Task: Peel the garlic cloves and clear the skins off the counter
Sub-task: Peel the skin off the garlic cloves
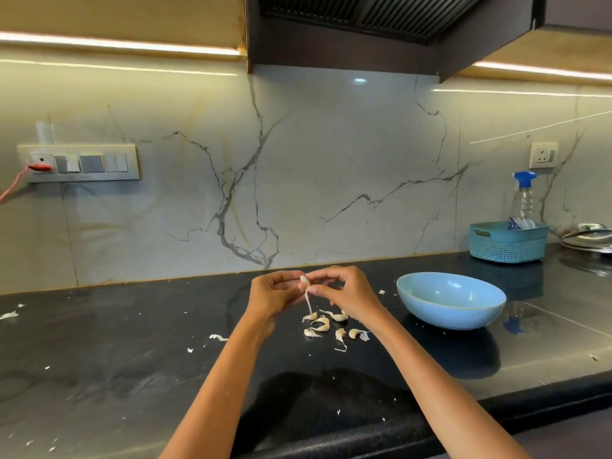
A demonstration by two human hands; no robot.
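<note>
I'm pinching one garlic clove (304, 280) between both hands (308, 289), stripping its skin; next I judge a firmer tug.

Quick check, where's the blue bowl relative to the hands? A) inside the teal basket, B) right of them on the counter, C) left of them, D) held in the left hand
B: the blue bowl sits on the black counter to the right of the right hand, apart from it, while both hands pinch a garlic clove; the left hand grips it too.
</note>
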